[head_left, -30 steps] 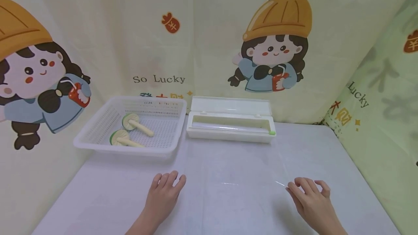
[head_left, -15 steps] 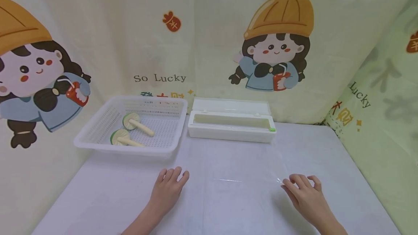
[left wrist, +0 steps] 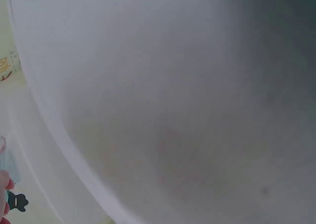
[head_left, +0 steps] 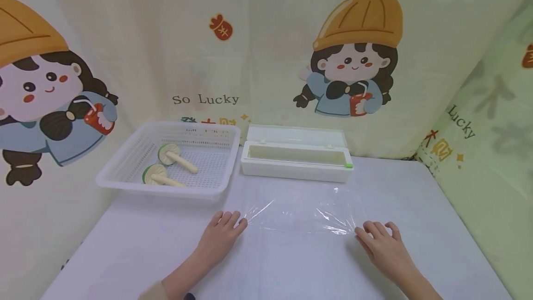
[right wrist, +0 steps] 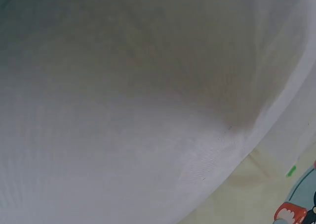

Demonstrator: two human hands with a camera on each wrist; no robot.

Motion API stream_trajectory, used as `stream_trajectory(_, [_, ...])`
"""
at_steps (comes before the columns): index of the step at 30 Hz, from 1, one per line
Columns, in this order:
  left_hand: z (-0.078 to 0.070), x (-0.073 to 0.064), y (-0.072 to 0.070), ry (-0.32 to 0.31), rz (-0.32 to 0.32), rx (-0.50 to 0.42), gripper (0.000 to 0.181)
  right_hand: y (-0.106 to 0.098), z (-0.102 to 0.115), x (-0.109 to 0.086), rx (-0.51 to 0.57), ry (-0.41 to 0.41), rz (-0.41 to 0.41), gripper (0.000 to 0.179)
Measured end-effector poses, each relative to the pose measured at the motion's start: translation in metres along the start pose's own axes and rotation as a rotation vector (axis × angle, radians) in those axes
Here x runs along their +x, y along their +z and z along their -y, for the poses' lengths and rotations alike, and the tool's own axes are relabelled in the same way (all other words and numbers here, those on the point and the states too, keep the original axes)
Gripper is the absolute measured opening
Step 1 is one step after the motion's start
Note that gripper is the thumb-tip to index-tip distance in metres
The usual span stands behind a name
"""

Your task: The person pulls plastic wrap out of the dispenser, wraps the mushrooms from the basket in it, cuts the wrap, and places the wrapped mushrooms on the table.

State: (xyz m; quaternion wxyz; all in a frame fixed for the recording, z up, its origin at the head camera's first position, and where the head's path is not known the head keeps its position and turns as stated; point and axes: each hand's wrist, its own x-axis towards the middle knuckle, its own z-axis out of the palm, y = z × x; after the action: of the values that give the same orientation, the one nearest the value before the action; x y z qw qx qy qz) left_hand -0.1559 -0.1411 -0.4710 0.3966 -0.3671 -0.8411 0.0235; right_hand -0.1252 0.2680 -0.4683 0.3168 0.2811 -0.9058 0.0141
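A sheet of clear cling film (head_left: pixel 297 214) spans the gap between my hands above the white table, with shiny creases fanning out from both near corners. My left hand (head_left: pixel 222 235) pinches its near left corner between thumb and fingers. At the near right corner, my right hand (head_left: pixel 383 244) pinches the film the same way, its other fingers bent. Behind the film stands a long white cling film box (head_left: pixel 295 170), lid raised, with a green slider (head_left: pixel 349 165) at its right end. In the left wrist view only a few fingertips (left wrist: pixel 5 179) show at the edge.
A white plastic basket (head_left: pixel 166 191) at the back left holds two cream mallet-shaped things (head_left: pixel 179 159) with green-rimmed round heads. The white-covered table (head_left: pixel 300 272) ends at a printed curtain (head_left: pixel 266 59) behind and along the right side.
My left hand has moved right and slightly away from me; the right hand has shifted a little left. The film between them now shows many bright creases, and a sleeve appears at the left forearm.
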Motion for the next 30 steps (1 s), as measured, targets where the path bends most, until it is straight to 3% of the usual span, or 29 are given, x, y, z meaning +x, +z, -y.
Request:
stream_trajectory(13, [0.005, 0.001, 0.019, 0.127, 0.106, 0.038, 0.028, 0.013, 0.000, -0.004, -0.046, 0.013, 0.161, 0.057])
stream_trajectory(17, [0.005, -0.003, 0.024, 0.156, 0.190, 0.063, 0.019, 0.016, 0.003, -0.005, -0.066, 0.024, 0.198, 0.062])
stream_trajectory(20, [0.005, -0.006, 0.027, 0.170, 0.263, 0.094, 0.023, 0.017, 0.005, -0.007, -0.086, 0.044, 0.258, 0.068])
stream_trajectory(22, [0.005, -0.007, 0.028, 0.171, 0.299, 0.111, 0.027, 0.017, 0.006, -0.009, -0.097, 0.049, 0.292, 0.065])
stream_trajectory(27, [-0.001, -0.008, 0.026, 0.134, 0.378, 0.125, 0.027, 0.015, 0.009, -0.010, -0.116, 0.046, 0.349, 0.029])
stream_trajectory(30, [-0.005, -0.007, 0.023, 0.081, 0.459, 0.099, 0.026, 0.013, 0.013, -0.009, -0.131, 0.075, 0.407, 0.033])
